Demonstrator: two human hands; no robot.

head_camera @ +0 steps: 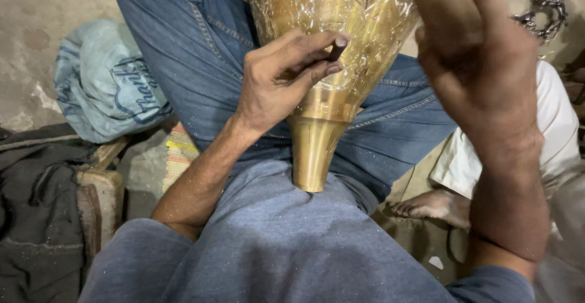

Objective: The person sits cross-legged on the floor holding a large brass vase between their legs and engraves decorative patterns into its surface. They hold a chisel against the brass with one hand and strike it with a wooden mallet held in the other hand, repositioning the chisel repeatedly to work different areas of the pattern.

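A large brass vessel (pixel 329 41) with engraved patterns lies across my lap, its narrow plain neck (pixel 312 151) pointing at my stomach. My left hand (pixel 277 77) rests against the vessel's engraved side and pinches a small dark punch (pixel 337 48) between thumb and fingers, its tip on the metal. My right hand (pixel 481 65) is raised at the right, above the vessel, seen from the back and blurred. Whatever it grips is hidden behind the hand.
My legs in blue jeans (pixel 195 41) frame the vessel. A pale blue sack (pixel 103 84) lies at the left on dark cloth (pixel 36 205). Another person's bare foot (pixel 429 205) and white garment (pixel 548 132) are at the right. Shiny metal pieces (pixel 542 7) sit at top right.
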